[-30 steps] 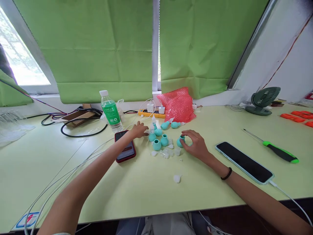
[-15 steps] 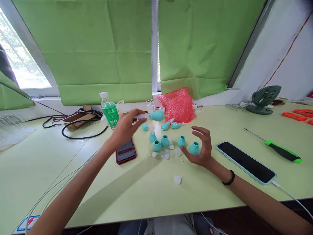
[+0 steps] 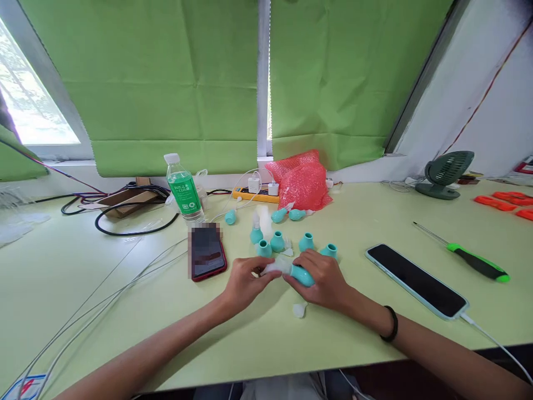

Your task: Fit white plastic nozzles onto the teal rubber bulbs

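Note:
A teal bulb syringe (image 3: 302, 275) lies sideways between my hands, just above the near middle of the table. My right hand (image 3: 322, 278) is closed round its bulb. The fingers of my left hand (image 3: 247, 280) pinch its translucent nozzle (image 3: 280, 265) from the other end. Just beyond stand several open-topped teal bulbs, among them one bulb (image 3: 264, 248) near my left fingertips and another bulb (image 3: 329, 250) behind my right hand. One upright bulb (image 3: 256, 235) carries a clear nozzle. A loose translucent piece (image 3: 299, 310) lies in front of my hands.
A red-cased phone (image 3: 208, 253) and a green-labelled bottle (image 3: 184, 191) are on the left, beside white cables (image 3: 120, 294). Farther back are a power strip (image 3: 260, 195) and a red bubble-wrap bag (image 3: 306, 180). A charging phone (image 3: 416, 280), screwdriver (image 3: 478, 261) and fan (image 3: 445, 173) occupy the right.
My left hand has brought the bulb syringe down and toward me. My right hand has moved in from an open pose and closed round the bulb.

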Demonstrator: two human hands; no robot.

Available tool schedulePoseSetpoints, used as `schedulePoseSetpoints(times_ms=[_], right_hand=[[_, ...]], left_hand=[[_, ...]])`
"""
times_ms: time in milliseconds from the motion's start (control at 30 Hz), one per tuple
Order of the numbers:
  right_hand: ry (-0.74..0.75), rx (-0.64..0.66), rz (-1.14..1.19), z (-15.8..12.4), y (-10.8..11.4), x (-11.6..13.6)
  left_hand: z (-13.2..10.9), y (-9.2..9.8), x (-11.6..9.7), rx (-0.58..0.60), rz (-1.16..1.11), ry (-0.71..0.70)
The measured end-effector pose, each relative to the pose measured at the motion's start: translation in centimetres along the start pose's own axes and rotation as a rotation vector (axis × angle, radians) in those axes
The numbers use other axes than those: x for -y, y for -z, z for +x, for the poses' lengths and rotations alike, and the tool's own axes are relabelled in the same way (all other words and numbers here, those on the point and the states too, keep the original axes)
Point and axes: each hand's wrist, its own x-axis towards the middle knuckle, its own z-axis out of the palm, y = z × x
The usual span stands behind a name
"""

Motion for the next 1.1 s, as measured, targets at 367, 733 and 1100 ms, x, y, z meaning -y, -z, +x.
schedulePoseSetpoints(times_ms=[367, 733, 1100], right_hand=[[-0.083, 0.002, 0.375, 0.1, 0.3, -0.5], [-0.315, 0.357, 0.851, 0.1, 0.4, 1.1], [-0.33, 0.403, 0.853, 0.0, 0.3, 1.1]], left_hand=[[-0.3, -1.0, 2.4, 0.087, 0.449, -0.446], [-1.2, -0.8, -0.2, 0.027, -0.215, -0.062], [-1.1, -0.9, -0.4, 0.113, -0.533, 0.241]])
